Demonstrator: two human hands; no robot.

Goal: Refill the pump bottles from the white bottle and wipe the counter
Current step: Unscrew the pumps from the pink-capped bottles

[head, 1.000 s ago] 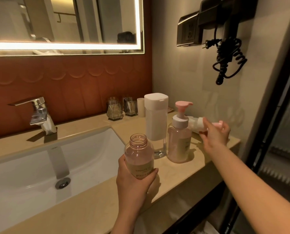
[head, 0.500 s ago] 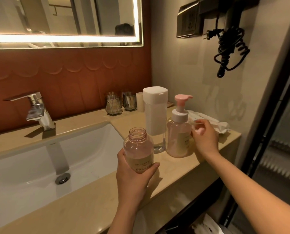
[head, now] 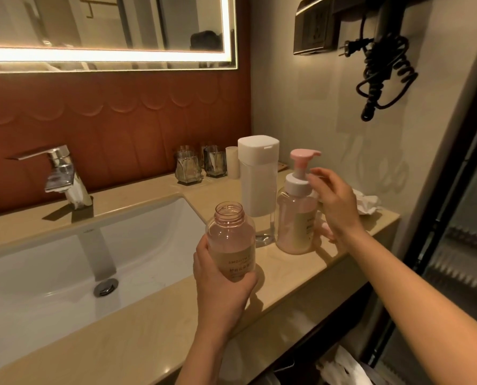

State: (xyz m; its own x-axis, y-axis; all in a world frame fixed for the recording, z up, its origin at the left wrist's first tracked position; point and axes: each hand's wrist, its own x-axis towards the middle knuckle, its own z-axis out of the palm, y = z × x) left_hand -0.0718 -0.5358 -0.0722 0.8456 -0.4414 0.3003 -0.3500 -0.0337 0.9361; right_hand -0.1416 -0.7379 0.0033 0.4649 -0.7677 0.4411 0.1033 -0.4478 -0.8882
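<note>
- Left grip [head: 220, 284] was wrapped round the lower half of the uncapped bottle [head: 231, 240], which stood upright over the near edge of the desk [head: 154, 329], right of the sink [head: 51, 273].
- Right grip [head: 340, 207] was loose-fingered and empty, right by the collar of the capped pump bottle [head: 297, 218]. Couldn't tell if it touched.
- Looked like the refill step to me, with the neck open and ready.
- Next move would need the white bottle [head: 258, 179], lid shut, just behind both.
- The pump bottle crowded it on the right, so easy to knock.
- Crumpled wipe [head: 366, 204] lay far right, glasses [head: 188, 169] at the back.
</note>
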